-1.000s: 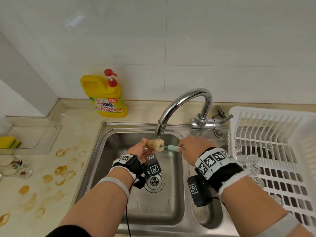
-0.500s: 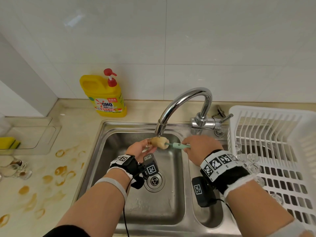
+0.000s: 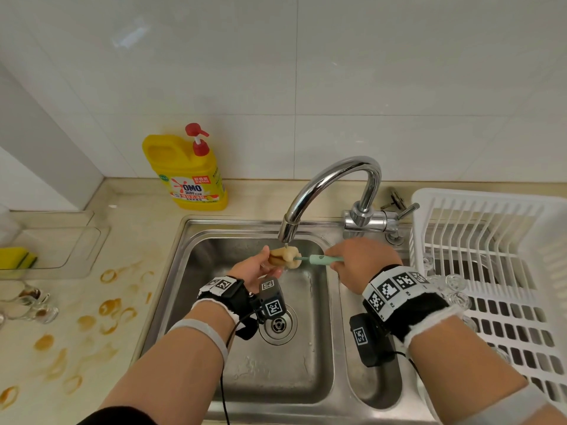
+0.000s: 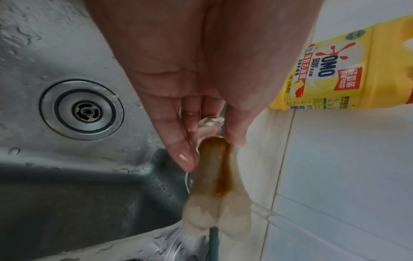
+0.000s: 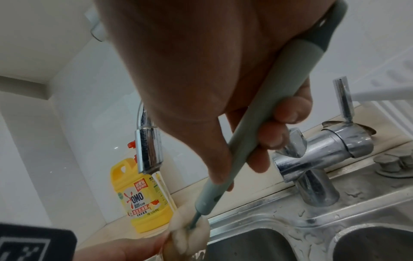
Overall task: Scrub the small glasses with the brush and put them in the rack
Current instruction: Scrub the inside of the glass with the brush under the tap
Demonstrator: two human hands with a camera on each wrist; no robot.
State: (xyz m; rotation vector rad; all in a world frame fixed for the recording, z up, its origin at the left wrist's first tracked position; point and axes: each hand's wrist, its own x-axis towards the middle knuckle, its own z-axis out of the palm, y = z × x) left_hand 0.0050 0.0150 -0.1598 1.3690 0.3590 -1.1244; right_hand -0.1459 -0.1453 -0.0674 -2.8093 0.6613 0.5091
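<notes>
While water runs from the chrome tap (image 3: 334,191) over the steel sink (image 3: 214,302), the right hand (image 3: 359,262) clasps the green-handled sponge brush (image 3: 306,258), lying level and pointing left into the small clear glass (image 4: 211,121) pinched by the left hand (image 3: 251,268).

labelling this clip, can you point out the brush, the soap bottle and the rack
brush (image 3: 323,259): head view, on the green handle beside the right fist.
soap bottle (image 3: 187,176): head view, on the yellow body above the label.
rack (image 3: 487,199): head view, on the white back rim.
</notes>
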